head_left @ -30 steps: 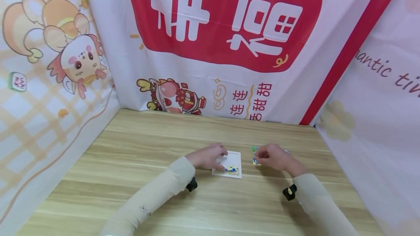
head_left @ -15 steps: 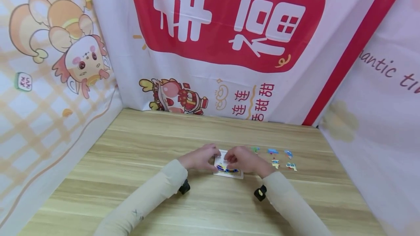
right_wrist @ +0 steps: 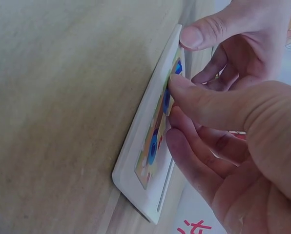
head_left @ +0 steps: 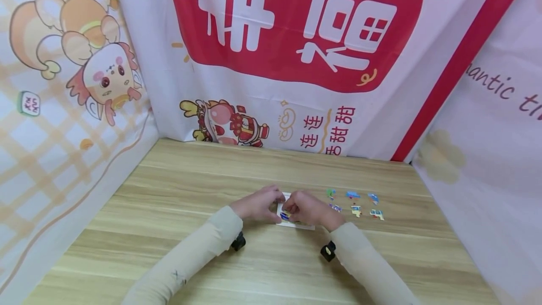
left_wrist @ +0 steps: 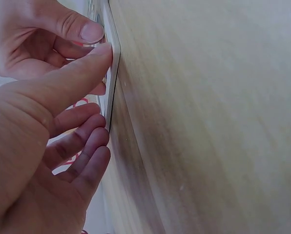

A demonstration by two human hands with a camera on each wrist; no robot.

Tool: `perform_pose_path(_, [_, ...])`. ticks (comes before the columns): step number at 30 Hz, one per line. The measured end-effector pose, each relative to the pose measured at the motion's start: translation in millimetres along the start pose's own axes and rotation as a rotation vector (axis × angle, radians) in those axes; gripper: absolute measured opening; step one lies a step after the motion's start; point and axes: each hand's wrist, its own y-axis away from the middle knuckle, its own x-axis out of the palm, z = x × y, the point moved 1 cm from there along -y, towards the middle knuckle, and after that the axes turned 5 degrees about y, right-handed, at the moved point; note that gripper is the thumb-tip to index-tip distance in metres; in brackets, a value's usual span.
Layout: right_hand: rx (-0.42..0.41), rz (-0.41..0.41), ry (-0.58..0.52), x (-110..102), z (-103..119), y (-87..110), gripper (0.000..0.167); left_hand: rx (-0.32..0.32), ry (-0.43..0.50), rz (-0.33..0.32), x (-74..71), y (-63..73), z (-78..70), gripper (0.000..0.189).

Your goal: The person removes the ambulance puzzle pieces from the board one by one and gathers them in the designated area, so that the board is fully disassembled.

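Note:
A white puzzle tray (head_left: 302, 226) lies on the table, with a picture strip (right_wrist: 153, 146) of joined puzzle pieces showing blue wheels along its near side. My left hand (head_left: 259, 204) rests at the tray's left end, thumb on the near corner and fingers spread along the edge. Over the left part of the strip, my right hand (head_left: 311, 208) pinches a puzzle piece down against the tray with thumb and fingers. Those fingers mostly hide the piece, and its outline is not clear.
To the right of the tray lie several loose puzzle pieces in two rows, among them a green one (head_left: 331, 194), a blue one (head_left: 352, 195) and a yellowish one (head_left: 376, 214). Behind the wooden table (head_left: 203, 173) hangs a printed cloth (head_left: 237, 79).
My right hand has moved left from the loose pieces onto the tray, then slightly further left along it. My left hand stays at the tray's left end.

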Motion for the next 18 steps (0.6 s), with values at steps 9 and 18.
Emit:
perform_pose_path(9, [0.015, -0.024, 0.034, 2.7, 1.5, -1.4, 0.02, 0.01, -0.014, -0.003, 0.5, -0.4, -1.1, 0.05])
perform_pose_path(18, [0.072, -0.06, -0.046, 6.2, -2.3, -0.2, 0.026, 0.009, -0.024, -0.001, 1.0, -1.2, 0.7, 0.048])
